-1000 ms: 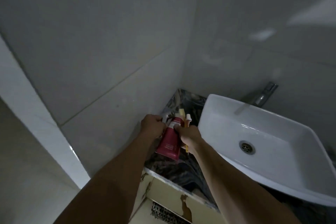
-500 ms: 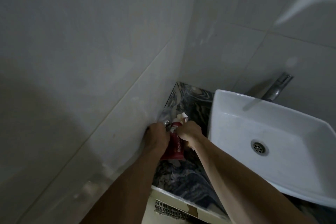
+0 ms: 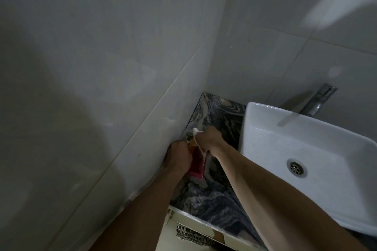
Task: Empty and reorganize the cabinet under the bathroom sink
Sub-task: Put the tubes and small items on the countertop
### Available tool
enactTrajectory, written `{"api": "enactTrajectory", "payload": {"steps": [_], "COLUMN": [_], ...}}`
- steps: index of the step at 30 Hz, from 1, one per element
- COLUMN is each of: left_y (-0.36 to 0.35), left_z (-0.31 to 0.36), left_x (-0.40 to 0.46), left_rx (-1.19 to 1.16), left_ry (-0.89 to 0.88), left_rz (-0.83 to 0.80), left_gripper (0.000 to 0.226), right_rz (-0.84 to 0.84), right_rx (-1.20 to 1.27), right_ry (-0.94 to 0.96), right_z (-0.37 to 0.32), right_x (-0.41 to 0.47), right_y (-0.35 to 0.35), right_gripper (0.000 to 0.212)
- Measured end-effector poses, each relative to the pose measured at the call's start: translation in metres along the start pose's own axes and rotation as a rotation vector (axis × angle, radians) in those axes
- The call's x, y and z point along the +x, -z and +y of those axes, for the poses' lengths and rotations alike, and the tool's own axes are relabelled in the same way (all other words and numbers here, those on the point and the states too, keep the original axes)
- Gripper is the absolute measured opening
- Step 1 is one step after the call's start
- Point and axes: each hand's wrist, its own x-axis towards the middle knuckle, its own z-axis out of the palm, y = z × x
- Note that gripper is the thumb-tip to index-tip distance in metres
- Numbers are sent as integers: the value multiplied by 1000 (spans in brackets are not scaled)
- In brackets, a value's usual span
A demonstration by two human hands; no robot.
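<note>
Both hands meet in the dim corner where the grey tiled wall (image 3: 102, 87) joins the dark swirled marble countertop (image 3: 220, 116). The left hand (image 3: 178, 159) is seen from the back, its knuckles close against the wall and its fingers curled inward; it appears to grip the upper part of the red squeeze tube with a flat crimped end (image 3: 196, 166), though the fingertips themselves are hidden. The tube slants from between the two hands down toward the person, its crimped end low over the marble just below the left hand; whether it touches the surface cannot be told. The right hand (image 3: 208, 138) sits just beyond and to the right of the left hand, fingers closed around a few thin pale sticks, perhaps toothbrush handles (image 3: 196, 131), whose whitish tips stick out on its upper left; what they are is too blurred to say. A small metal piece (image 3: 188, 134) shows between the hands. To the right of the right forearm stands the white rectangular ceramic basin (image 3: 265, 140) with its chrome tap (image 3: 318, 102) behind. Below the wrists, the cabinet front with a metal mesh vent (image 3: 189, 234) shows.
</note>
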Motion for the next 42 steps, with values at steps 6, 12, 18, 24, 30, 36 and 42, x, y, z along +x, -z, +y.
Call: {"api": "enactTrajectory", "payload": {"steps": [6, 12, 18, 24, 30, 36, 42], "left_y": [4, 1, 3, 10, 13, -3, -48], "left_z": [0, -1, -2, 4, 19, 42, 58], "left_x": [0, 1, 0, -15, -56, -139, -222], "left_rx": [-40, -10, 34, 135, 207, 262, 415], "left_ry": [12, -22, 6, 31, 9, -48, 21], "left_rz": [-67, -87, -85, -72, -15, 38, -81], "left_gripper": [23, 20, 22, 25, 28, 37, 32], "right_rz": [26, 37, 3, -10, -64, -125, -199], "right_rx": [54, 92, 93, 5, -64, -176, -363], "right_ry": [-65, -36, -35, 54, 86, 213, 332], "right_z": [10, 15, 14, 24, 40, 93, 176], "right_x": [3, -3, -8, -32, -77, -152, -213], "right_y": [2, -6, 0, 13, 42, 72, 70], "right_gripper": [35, 37, 37, 26, 29, 25, 39]}}
